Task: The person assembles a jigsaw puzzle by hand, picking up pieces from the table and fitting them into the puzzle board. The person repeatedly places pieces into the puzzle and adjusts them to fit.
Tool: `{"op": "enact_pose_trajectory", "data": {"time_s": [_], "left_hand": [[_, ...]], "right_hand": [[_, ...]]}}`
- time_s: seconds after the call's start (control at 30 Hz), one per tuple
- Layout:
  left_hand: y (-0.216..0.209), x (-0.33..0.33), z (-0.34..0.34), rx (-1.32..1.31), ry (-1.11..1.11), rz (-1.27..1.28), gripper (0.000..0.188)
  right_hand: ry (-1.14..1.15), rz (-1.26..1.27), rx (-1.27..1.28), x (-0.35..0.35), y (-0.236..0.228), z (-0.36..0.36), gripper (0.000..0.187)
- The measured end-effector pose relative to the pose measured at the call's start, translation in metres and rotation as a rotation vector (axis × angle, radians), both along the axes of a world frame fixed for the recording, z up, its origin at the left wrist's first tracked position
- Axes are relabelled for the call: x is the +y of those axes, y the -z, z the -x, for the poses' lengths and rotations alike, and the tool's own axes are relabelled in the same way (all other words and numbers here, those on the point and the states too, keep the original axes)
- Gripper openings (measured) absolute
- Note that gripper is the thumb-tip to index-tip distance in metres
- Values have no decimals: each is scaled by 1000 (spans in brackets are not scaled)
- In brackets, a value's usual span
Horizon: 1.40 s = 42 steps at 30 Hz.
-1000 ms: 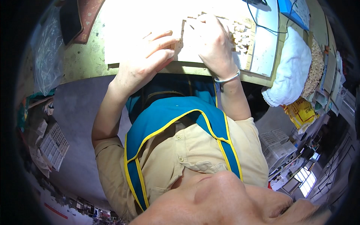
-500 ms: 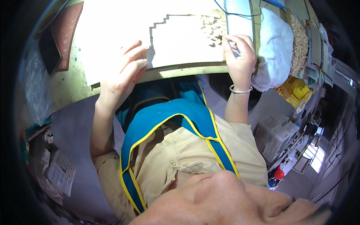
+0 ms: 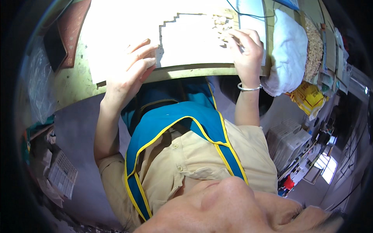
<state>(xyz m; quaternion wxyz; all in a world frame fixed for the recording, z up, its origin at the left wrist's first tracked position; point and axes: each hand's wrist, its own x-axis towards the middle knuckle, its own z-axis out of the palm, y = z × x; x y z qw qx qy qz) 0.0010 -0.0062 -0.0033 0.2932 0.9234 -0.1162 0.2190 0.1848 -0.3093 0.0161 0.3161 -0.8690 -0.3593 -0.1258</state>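
Observation:
My left hand (image 3: pixel 134 66) rests on a glaringly bright white area (image 3: pixel 116 29) with a stepped edge, its fingers stretched and apart, the fingertips at that edge. Glare hides what the area is made of. To its right lies a plain white surface (image 3: pixel 186 46). A loose heap of small pale pieces (image 3: pixel 220 22) sits on the right part of this surface. At the heap's near right side, my right hand (image 3: pixel 248 48) has thumb and forefinger brought together in a pinch; what lies between them is too small and bright to make out.
Right of the work surface are a white cloth bundle (image 3: pixel 285 52), a bag of small tan pieces (image 3: pixel 313 44) and a yellow printed bag (image 3: pixel 309 99). A dark cable (image 3: pixel 248 14) crosses the back. A phone-like black slab (image 3: pixel 55 48) and clear plastic (image 3: pixel 40 83) lie left.
My right hand has moved slightly up and left, its fingertips reaching farther into the heap of pale pieces. My left hand stays at the stepped edge. The whole view has shifted slightly.

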Motion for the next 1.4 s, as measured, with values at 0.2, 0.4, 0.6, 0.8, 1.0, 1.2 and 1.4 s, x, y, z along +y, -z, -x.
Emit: {"op": "enact_pose_trajectory", "data": {"time_s": [0.2, 0.4, 0.6, 0.8, 1.0, 1.2, 1.4], "left_hand": [[3, 5, 1, -5, 35, -9, 20], [6, 6, 2, -33, 33, 13, 24], [0, 4, -1, -51, 26, -7, 23], [4, 4, 0, -55, 27, 2, 22], [-1, 6, 0, -47, 30, -12, 22], [6, 7, 1, -53, 33, -9, 21], [5, 3, 8, 66, -13, 43, 21]], "right_hand": [[-213, -33, 99, 46, -6, 41, 20], [-330, 29, 98, 92, 15, 60, 16], [-338, 6, 123, 97, 20, 54, 18], [-314, -1, 220, 96, 22, 54, 17], [-334, -54, 200, 100, 23, 55, 13], [-344, -40, 182, 96, 21, 54, 13], [-316, 21, 158, 88, 16, 52, 15]]}}
